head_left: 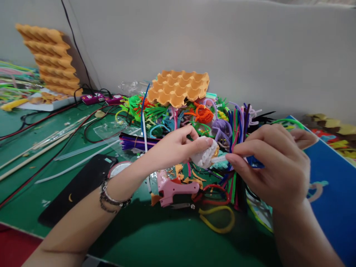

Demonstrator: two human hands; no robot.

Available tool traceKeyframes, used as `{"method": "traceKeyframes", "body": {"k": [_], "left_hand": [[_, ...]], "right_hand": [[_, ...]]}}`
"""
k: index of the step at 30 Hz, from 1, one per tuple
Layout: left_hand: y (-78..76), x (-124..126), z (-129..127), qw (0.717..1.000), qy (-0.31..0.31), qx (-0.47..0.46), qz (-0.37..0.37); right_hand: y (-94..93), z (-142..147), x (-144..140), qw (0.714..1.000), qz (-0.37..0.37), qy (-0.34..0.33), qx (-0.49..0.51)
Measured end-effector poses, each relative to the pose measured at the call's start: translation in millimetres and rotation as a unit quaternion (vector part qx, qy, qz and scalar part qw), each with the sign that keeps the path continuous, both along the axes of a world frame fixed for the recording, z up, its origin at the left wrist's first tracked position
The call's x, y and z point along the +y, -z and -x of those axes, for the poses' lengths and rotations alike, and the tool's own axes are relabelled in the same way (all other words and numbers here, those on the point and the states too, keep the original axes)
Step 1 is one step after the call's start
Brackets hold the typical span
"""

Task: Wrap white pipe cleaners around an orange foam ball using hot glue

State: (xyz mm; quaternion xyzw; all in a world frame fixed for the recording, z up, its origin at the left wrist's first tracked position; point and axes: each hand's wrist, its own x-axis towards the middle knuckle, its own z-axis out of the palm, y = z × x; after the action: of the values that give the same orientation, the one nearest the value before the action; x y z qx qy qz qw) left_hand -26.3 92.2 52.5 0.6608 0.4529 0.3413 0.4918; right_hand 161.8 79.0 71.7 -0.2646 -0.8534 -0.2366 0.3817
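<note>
My left hand [180, 142] grips a white fuzzy rounded piece [202, 157] between thumb and fingers. The piece looks wound from pipe cleaner and shows a yellow-orange patch on its right side. From that side a short white stem [219, 159] sticks out, and its other end is pinched by the thumb and forefinger of my right hand [274, 163]. Both hands are held above the table, over a pink hot glue gun [178, 188] and orange scraps [179, 172]. My right hand's other fingers are curled and partly hidden.
Bundled coloured pipe cleaners [236, 126] are heaped behind, with an orange egg tray [179, 87] on top. A red-handled tool [228, 193], a yellow loop [218, 221] and a black flat case [78, 189] lie nearer. A blue board [330, 170] is at right; cables cross the left.
</note>
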Motion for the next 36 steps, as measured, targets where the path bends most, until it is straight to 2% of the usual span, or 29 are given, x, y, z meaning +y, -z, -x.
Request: {"method": "traceKeyframes", "body": {"k": [5, 14, 27, 36], "left_hand": [[1.9, 0.7, -0.5, 1.000, 0.014, -0.020, 0.011], [-6.1, -3.2, -1.2, 0.999, 0.006, -0.021, 0.029], [-2.0, -3.2, -2.5, 0.999, 0.018, -0.018, 0.035], [-1.2, -1.6, -2.7, 0.998, 0.024, -0.028, 0.044]], "right_hand": [[1.0, 2.9, 1.7, 1.000, -0.004, 0.000, -0.007], [2.8, 3.2, 1.1, 1.000, -0.007, -0.004, 0.000], [2.8, 4.4, -0.2, 0.999, -0.044, 0.007, -0.019], [3.3, 5.1, -0.8, 0.999, -0.031, 0.009, -0.017]]}}
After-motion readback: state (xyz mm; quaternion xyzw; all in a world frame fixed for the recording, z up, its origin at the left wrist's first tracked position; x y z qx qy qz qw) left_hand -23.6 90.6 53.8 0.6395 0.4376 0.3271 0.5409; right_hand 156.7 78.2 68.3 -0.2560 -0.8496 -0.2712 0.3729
